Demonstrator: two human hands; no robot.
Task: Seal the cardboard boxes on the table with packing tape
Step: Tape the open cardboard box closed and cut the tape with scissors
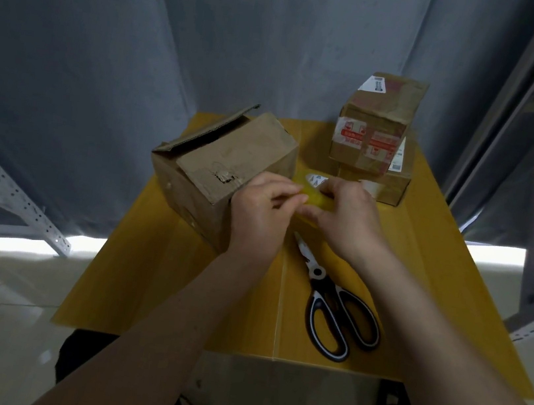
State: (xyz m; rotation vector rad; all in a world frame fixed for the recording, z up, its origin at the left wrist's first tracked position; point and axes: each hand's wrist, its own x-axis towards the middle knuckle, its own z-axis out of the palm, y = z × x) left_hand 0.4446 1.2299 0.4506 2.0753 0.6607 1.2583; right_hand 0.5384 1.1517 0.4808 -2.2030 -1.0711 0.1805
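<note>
At mid-frame, both hands work the tape roll (312, 188): right hand (349, 221) grips it steady while left hand (264, 209) pinches at its edge, probably hunting the loose end before sealing the open box (225, 168) just left.

On my feed the table (150, 275) is a warm yellow-orange with a faint wood grain and a pale seam down its middle. The open box (229, 169) on the left is plain brown cardboard, scuffed paler on top. The stacked boxes (373, 131) at the back are the same brown; the upper one carries white tape printed with red marks and a white label. The tape roll (312, 188) I see reads translucent yellow, with a white printed core. The scissors (335, 313) have black handles edged white and silvery blades. Grey curtain (109, 40) behind
</note>
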